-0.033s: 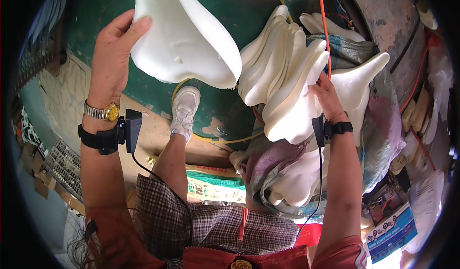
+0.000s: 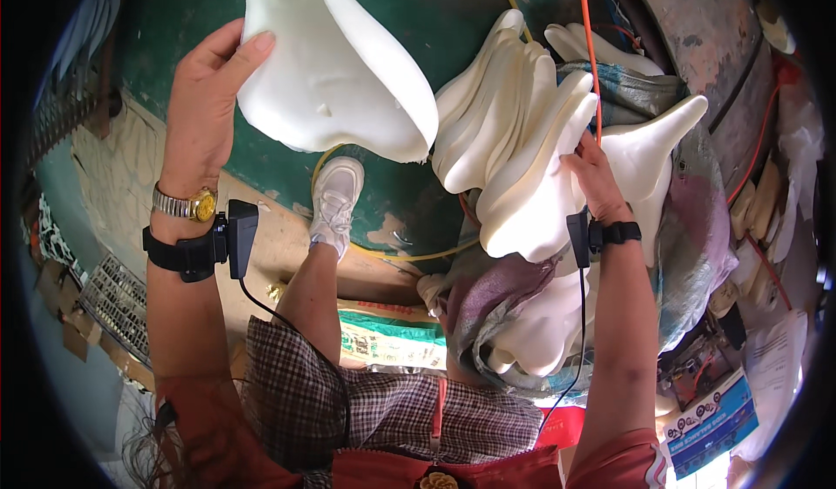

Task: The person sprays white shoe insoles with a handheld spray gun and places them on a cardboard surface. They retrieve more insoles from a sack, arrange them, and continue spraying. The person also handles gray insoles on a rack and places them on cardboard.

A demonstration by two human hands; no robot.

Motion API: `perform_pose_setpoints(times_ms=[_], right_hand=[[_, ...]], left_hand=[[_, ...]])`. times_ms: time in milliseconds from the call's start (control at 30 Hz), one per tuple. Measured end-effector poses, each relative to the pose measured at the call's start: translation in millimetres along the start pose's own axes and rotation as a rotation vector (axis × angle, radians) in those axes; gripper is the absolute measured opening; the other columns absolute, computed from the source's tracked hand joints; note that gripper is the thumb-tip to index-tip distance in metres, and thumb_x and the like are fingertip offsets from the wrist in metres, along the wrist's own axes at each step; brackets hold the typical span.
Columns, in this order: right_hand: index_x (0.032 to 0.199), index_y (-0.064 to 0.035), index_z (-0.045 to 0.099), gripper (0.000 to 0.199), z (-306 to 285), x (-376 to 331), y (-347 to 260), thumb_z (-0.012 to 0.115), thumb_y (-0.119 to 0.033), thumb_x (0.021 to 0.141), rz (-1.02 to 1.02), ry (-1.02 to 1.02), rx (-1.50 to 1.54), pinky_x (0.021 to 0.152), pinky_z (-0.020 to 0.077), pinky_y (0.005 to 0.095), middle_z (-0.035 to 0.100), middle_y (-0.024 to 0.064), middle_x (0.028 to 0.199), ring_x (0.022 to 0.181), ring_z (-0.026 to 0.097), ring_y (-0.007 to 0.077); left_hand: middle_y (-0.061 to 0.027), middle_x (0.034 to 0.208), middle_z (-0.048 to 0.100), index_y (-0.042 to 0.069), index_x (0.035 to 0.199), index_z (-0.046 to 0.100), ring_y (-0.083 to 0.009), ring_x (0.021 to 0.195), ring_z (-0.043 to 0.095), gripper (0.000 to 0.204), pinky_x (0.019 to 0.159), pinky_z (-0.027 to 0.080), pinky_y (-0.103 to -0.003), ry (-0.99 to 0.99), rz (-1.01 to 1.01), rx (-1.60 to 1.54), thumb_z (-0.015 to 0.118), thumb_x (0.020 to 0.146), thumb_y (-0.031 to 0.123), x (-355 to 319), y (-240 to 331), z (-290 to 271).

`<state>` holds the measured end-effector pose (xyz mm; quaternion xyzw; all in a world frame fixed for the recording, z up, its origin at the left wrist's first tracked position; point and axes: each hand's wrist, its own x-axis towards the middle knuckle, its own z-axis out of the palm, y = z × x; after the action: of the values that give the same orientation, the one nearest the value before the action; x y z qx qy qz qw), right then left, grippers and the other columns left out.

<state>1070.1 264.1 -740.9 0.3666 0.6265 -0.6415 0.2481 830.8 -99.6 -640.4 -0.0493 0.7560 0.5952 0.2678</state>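
Evidently light and fairly stiff, a white saddle-shaped piece (image 2: pixel 340 80) was held up in the left hand (image 2: pixel 207 88).
It was over the green surface (image 2: pixel 396 188), left of the stack of similar pieces (image 2: pixel 488 114), its side edge clamped between the thumb and fingers partly hidden behind. The right hand (image 2: pixel 596 180) touched the stack's outer piece (image 2: pixel 529 215); whether its fingers were closed on it could not be told. The smooth face looked slippery, so that edge seemed the surest hold.

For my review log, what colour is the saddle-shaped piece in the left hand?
White; the saddle-shaped piece shows best in the head view.
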Motion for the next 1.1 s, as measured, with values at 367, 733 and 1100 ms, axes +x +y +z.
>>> perform_pose_setpoints(times_ms=[367,733,1100], right_hand=[[0.122,-0.0023,0.049,0.046,7.8,-1.8,-1.5,0.055,-0.001,0.077,-0.103,0.031,0.036,0.085,0.0452,0.0287,0.059,0.0053,0.107,0.098,0.055,0.0138],[0.094,-0.0019,0.066,0.027,-133.8,-41.2,54.4,0.07,-0.021,0.075,-0.407,1.121,-1.007,0.069,0.0499,0.0318,0.066,0.0142,0.082,0.072,0.063,0.0224],[0.093,0.0002,0.063,0.02,-56.9,-145.1,-100.4,0.062,-0.017,0.082,-0.375,0.319,-0.147,0.055,0.0445,0.0244,0.061,0.0039,0.07,0.062,0.056,0.0094]], left_hand=[[0.0021,0.082,0.061,-0.002,0.091,0.063,-0.0045,0.072,0.054,0.011,0.062,0.044,-0.021,-0.308,-0.065,-0.017,0.062,0.084,0.007,-50.6,38.6,91.4],[-0.0176,0.083,0.06,-0.001,0.089,0.064,-0.0356,0.078,0.059,0.02,0.069,0.047,-0.041,-0.282,0.337,0.75,0.064,0.077,0.016,-63.2,-61.9,227.3],[-0.0075,0.093,0.063,0.001,0.111,0.059,-0.0142,0.079,0.058,0.033,0.073,0.048,-0.029,-0.367,-0.017,0.318,0.064,0.084,0.02,-69.3,-20.8,203.1]])
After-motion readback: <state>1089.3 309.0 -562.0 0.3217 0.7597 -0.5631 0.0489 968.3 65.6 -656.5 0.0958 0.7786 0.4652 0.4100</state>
